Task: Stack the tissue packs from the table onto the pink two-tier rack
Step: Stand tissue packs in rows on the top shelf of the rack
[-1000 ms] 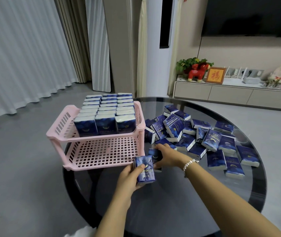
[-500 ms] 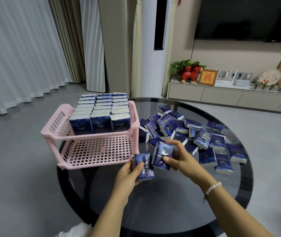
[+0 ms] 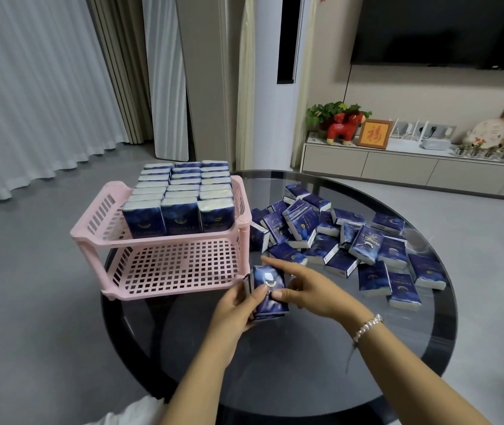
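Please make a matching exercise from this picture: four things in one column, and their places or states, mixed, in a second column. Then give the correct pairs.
Things
1. top tier
2. bottom tier
3. loose packs
4. held packs

Places or states
A. between the left hand and right hand
B. piled on the glass table
C. filled with upright packs in rows
D. holds no packs

Pairs: 1-C, 2-D, 3-B, 4-A

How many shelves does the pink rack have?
2. The top shelf of the pink rack is filled with upright tissue packs; the bottom shelf below it holds none that show.
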### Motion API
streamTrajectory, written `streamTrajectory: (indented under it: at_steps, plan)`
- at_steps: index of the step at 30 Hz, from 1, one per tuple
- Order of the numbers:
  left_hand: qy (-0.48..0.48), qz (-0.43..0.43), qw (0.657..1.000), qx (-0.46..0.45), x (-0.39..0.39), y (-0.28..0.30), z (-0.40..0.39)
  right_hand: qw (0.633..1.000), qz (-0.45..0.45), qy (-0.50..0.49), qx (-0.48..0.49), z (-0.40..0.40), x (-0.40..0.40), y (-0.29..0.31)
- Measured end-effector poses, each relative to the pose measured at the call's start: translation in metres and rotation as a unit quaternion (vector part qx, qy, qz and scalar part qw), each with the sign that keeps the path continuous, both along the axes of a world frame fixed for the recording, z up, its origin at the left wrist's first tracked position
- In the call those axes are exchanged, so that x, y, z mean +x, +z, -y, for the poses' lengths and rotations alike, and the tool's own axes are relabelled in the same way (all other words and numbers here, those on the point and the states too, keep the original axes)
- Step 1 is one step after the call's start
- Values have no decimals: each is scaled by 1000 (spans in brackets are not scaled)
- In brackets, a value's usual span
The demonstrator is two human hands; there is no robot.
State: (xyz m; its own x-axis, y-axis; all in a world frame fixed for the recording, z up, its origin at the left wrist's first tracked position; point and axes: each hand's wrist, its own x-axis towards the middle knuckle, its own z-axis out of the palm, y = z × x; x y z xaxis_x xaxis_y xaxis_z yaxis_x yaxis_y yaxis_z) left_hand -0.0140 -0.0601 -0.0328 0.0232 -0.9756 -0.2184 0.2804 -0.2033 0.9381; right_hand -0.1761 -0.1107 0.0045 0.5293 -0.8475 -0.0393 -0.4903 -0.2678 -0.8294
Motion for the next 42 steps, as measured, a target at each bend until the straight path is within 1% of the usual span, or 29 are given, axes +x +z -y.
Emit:
streamTrajectory:
  at_steps: [2,3,4,6,8,11,14,18,21,25,28,30,32,34,36,40,42]
  plan:
    - [23,-3,1000,12,0,-2,2,999,32,-22,26,8,-2,-2]
    - [38,-5,999,20,0,-3,3,997,38,-60,18,15,-3,-7]
    - [49,-6,998,26,1,-4,4,993,24,-113,-10,23,-3,-12]
    - [63,-13,997,37,1,-5,6,973,-36,-217,-75,41,-5,-23]
    - [66,-20,997,42,2,-5,8,955,-82,-273,-84,56,-6,-32]
    - [63,-20,997,41,3,-5,9,945,-168,-272,-67,69,-1,-42]
    - [62,-19,997,43,3,-5,10,936,-213,-272,-66,72,6,-44]
    - [63,-19,997,46,2,-5,11,943,-190,-269,-41,70,8,-45]
    - [62,-21,997,41,2,-5,10,947,-177,-264,-43,62,11,-49]
    - [62,-23,997,34,1,-4,6,953,-135,-271,-4,52,11,-52]
    - [64,-19,997,35,2,-4,3,957,-80,-275,42,45,4,-57]
    - [68,-19,997,35,3,-4,2,952,6,-290,98,34,-4,-50]
    - [69,-19,997,34,4,-3,1,939,121,-278,165,19,-12,-38]
    - [70,-11,997,33,4,-3,0,923,204,-252,206,6,-21,-28]
    - [71,3,997,30,4,-4,-1,915,254,-229,214,-5,-28,-22]
    - [62,22,998,23,4,-5,-3,936,257,-174,166,-22,-43,-11]
    - [55,30,998,22,4,-5,-3,938,269,-153,155,-25,-48,-8]
